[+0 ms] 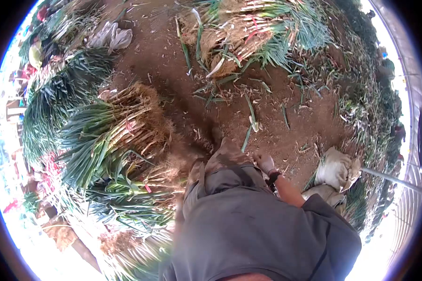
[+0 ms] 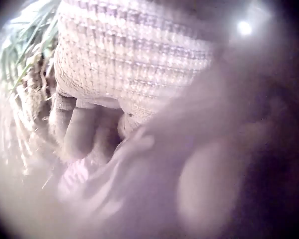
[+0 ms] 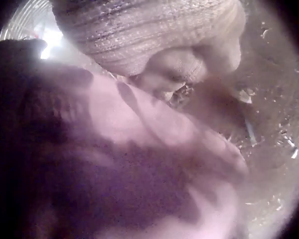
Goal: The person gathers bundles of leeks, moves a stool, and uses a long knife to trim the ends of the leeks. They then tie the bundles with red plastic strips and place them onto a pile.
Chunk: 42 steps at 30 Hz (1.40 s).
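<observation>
In the left wrist view my gloved left hand (image 2: 104,84) hangs with its fingers loosely curled, beside blurred trouser cloth (image 2: 154,174). No held thing shows in it; a blurred pink patch (image 2: 74,175) lies below the fingertips, and green leaves and roots (image 2: 27,94) are beyond. The head view does not show this hand. My gloved right hand (image 1: 266,164) is low beside the right thigh, a dark band on its wrist. Seen in the right wrist view, the right hand (image 3: 159,45) has loosely bent fingers and nothing visible in them, above cloth (image 3: 139,114).
Bundles of long green onions (image 1: 126,126) tied with red strips lie close on the left. Another large pile (image 1: 253,33) lies ahead. Brown soil (image 1: 183,89) has loose leaves scattered over it. Pale sacks (image 1: 335,171) and a metal pole (image 1: 391,179) are at the right.
</observation>
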Each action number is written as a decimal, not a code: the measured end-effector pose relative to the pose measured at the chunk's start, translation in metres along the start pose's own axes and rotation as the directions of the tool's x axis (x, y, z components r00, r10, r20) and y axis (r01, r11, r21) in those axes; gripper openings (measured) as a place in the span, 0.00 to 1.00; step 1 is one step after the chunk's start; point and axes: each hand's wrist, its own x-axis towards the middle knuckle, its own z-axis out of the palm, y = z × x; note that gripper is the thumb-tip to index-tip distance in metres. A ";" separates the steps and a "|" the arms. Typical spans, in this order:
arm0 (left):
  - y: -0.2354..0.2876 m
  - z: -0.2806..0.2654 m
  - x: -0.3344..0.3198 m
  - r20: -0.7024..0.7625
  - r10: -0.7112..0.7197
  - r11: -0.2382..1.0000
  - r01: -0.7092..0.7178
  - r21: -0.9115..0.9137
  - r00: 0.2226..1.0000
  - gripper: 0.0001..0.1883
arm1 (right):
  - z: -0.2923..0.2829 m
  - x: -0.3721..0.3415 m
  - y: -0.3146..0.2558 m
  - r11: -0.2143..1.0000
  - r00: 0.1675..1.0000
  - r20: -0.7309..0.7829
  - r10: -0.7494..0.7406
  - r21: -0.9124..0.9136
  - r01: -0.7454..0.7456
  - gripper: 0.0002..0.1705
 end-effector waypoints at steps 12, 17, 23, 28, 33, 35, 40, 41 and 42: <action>0.183 -0.114 -0.028 -0.097 0.118 0.845 -0.151 -0.513 0.988 0.17 | -0.023 0.009 0.100 0.921 0.963 -0.115 0.243 0.339 -0.191 0.15; 0.093 -0.095 0.043 -0.143 -0.047 0.932 -0.008 -0.363 0.989 0.10 | -0.033 -0.009 0.050 0.945 0.932 -0.160 0.326 0.069 -0.319 0.21; 0.086 -0.059 0.041 -0.043 -0.003 0.997 -0.001 -0.077 0.999 0.09 | -0.029 0.008 0.020 0.953 0.953 -0.151 0.263 0.192 -0.232 0.27; 0.084 -0.040 0.040 -0.013 0.028 0.999 -0.028 -0.040 1.000 0.08 | -0.050 0.020 -0.004 0.970 0.967 -0.083 0.241 0.058 -0.237 0.28; 0.059 -0.027 0.036 -0.050 0.075 0.991 -0.081 -0.108 0.996 0.08 | -0.091 0.001 -0.058 0.968 0.969 0.015 0.246 0.054 -0.246 0.25; 0.043 -0.027 0.037 -0.076 0.123 0.987 -0.130 -0.098 0.989 0.07 | -0.057 0.023 -0.022 0.996 0.981 -0.190 0.044 -0.063 -0.057 0.22; 0.034 -0.038 0.043 -0.081 0.399 0.917 -0.398 0.030 0.913 0.07 | -0.062 0.039 -0.019 0.997 0.997 -0.005 0.074 0.013 -0.074 0.22; 0.033 -0.038 0.047 -0.029 0.483 0.868 -0.474 0.148 0.875 0.06 | -0.062 0.038 -0.021 0.993 0.994 0.007 0.106 0.057 -0.107 0.21; 0.032 -0.033 0.050 -0.051 0.477 0.877 -0.472 0.085 0.877 0.07 | -0.061 0.036 -0.020 0.985 0.990 0.021 0.141 0.101 -0.142 0.21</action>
